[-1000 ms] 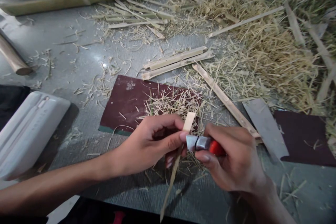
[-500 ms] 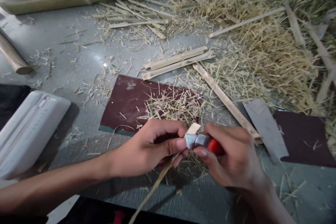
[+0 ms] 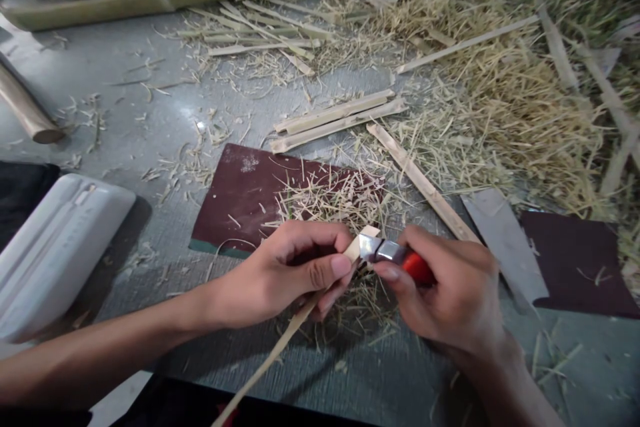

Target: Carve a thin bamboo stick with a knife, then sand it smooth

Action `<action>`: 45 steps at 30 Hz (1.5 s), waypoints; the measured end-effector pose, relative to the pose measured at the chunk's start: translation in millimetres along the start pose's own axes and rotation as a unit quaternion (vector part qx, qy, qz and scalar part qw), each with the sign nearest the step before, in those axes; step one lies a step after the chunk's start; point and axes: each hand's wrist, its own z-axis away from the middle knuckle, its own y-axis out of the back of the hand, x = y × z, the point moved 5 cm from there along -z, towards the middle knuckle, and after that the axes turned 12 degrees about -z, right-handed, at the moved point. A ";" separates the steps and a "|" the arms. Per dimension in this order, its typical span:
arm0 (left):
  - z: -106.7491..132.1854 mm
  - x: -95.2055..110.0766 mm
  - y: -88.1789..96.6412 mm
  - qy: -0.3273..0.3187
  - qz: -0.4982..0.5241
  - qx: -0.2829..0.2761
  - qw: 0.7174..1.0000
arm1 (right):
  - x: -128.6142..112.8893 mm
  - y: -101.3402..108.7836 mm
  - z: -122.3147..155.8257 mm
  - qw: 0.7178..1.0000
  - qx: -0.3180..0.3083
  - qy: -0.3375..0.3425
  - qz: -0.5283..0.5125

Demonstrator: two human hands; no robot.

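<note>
Between the thumb and fingers of my left hand is a thin, pale bamboo strip, slanting from the lower edge of the view up to its broad end. My right hand is closed round the red handle of a knife. Its short metal blade rests against the strip near that broad end, just beyond my left fingertips. Part of the handle is hidden in my palm. Thin shavings lie just behind my hands on a dark red sheet.
Several bamboo pieces lie beyond the hands. A big heap of shavings covers the right. Split bamboo lengths lie at the back left. A white case and a wooden rod are at left, sandpaper at right.
The blade has moved slightly right and up, towards the strip's broad end, with my right hand. More of the strip shows past my left fingertips, and its lower end has swung left.
</note>
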 end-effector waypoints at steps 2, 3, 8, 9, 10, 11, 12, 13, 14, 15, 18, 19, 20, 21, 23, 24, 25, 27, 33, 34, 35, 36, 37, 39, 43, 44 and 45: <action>0.9 1.8 -1.9 0.003 -0.021 -0.015 1.000 | 3.7 5.9 0.0 1.000 0.021 -0.013 -0.001; 1.5 2.6 -3.6 0.008 -0.035 -0.026 0.999 | 6.6 10.4 0.3 0.999 0.039 -0.025 0.000; 2.4 4.0 -5.4 0.016 -0.030 -0.014 0.999 | 19.1 26.7 4.0 0.992 0.099 -0.076 -0.005; 2.0 4.6 -3.8 0.003 -0.032 0.001 0.999 | 18.3 25.5 4.0 0.993 0.091 -0.070 -0.011; 1.5 5.4 -2.2 -0.013 -0.037 0.013 0.999 | 16.0 22.8 3.6 0.995 0.077 -0.057 -0.016; 1.1 6.1 -0.9 -0.028 -0.040 0.021 0.999 | 12.6 19.1 3.0 0.997 0.057 -0.038 -0.020; 0.8 6.5 -0.2 -0.035 -0.035 0.024 0.998 | 8.8 15.0 2.2 0.999 0.036 -0.019 -0.021; 0.7 6.4 -0.2 -0.035 -0.020 0.021 0.999 | 5.0 10.8 1.5 1.000 0.015 -0.003 -0.022; 0.7 6.1 -0.9 -0.028 0.001 0.014 1.000 | 1.4 7.0 1.0 1.000 -0.003 0.010 -0.022; 1.1 5.7 -2.1 -0.016 0.023 0.005 1.000 | -1.5 3.8 0.7 0.999 -0.019 0.020 -0.022; 3.5 5.9 -5.8 0.024 0.045 -0.012 0.999 | -6.4 -1.4 0.8 0.998 -0.041 0.030 -0.022; 4.5 6.4 -6.3 0.033 0.037 -0.010 0.999 | -7.2 -2.2 1.1 0.998 -0.043 0.032 -0.023; 5.5 7.1 -6.6 0.039 0.028 -0.009 0.999 | -7.7 -2.7 1.5 0.998 -0.044 0.032 -0.025; 6.4 7.9 -6.8 0.044 0.023 -0.008 0.999 | -8.2 -3.3 1.7 0.998 -0.045 0.032 -0.028; 8.0 9.6 -7.3 0.049 0.011 -0.015 0.999 | -9.6 -4.5 2.0 0.997 -0.049 0.035 -0.038; 8.8 10.8 -7.3 0.047 -0.001 -0.017 0.999 | -10.3 -5.0 2.0 0.997 -0.050 0.036 -0.042; 9.5 12.0 -6.8 0.043 -0.016 -0.015 0.999 | -11.1 -5.4 1.9 0.997 -0.050 0.036 -0.044; 10.8 13.6 -5.8 0.040 -0.052 -0.010 0.998 | -12.3 -5.8 1.9 0.997 -0.047 0.036 -0.045; 11.5 11.3 -9.1 0.032 0.018 -0.028 0.999 | -12.7 -6.1 3.1 0.998 -0.037 0.025 -0.039; 11.2 10.1 -10.2 0.034 0.046 -0.035 0.998 | -12.6 -6.2 3.2 0.998 -0.037 0.022 -0.040; 11.1 8.8 -11.3 0.042 0.070 -0.041 0.996 | -12.8 -6.1 3.3 0.998 -0.037 0.021 -0.041; 11.1 7.5 -12.2 0.053 0.087 -0.045 0.994 | -13.0 -6.0 3.3 0.998 -0.037 0.021 -0.042; 11.2 6.7 -12.8 0.063 0.096 -0.046 0.992 | -13.1 -5.9 3.4 0.998 -0.036 0.020 -0.044; 11.8 7.7 -12.9 0.069 0.092 -0.039 0.993 | -13.1 -6.1 3.5 0.998 -0.037 0.018 -0.048; 14.1 13.5 -13.9 0.079 0.014 -0.036 0.996 | -12.1 -7.9 3.4 0.998 -0.040 0.013 -0.048; 14.6 14.5 -13.7 0.086 -0.016 -0.033 0.996 | -12.1 -8.5 3.3 0.998 -0.042 0.013 -0.048; 14.8 15.8 -13.0 0.086 -0.043 -0.026 0.995 | -12.2 -9.0 3.2 0.998 -0.043 0.015 -0.047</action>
